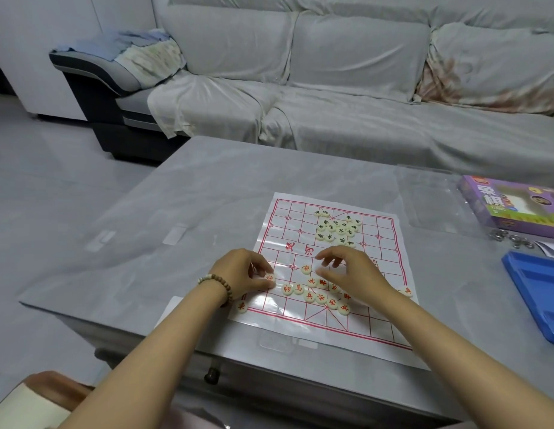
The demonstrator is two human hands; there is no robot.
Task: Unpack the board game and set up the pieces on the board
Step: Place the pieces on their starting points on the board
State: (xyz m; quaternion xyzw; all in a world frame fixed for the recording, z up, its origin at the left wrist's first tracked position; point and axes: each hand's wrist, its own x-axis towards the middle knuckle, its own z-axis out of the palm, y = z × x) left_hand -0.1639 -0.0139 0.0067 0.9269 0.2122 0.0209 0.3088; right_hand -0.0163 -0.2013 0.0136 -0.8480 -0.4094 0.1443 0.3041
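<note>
A white plastic board sheet (377,298) with a red grid lies on the grey table. Several cream round pieces with dark characters (337,229) are heaped on its far half. Several red-character pieces (312,294) lie loose on the near half. My left hand (241,272) pinches one red piece (270,277) at the board's left edge. My right hand (349,270) hovers over the red pieces with its fingers loosely curled, and it hides some of them. One red piece (241,306) sits off the board's near left corner, another (408,291) by the right edge.
The purple game box (513,209) stands at the table's right, on a clear plastic tray (430,196). A blue tray (538,292) lies at the right edge, with small metal rings (513,238) behind it. A covered sofa (331,88) stands beyond the table.
</note>
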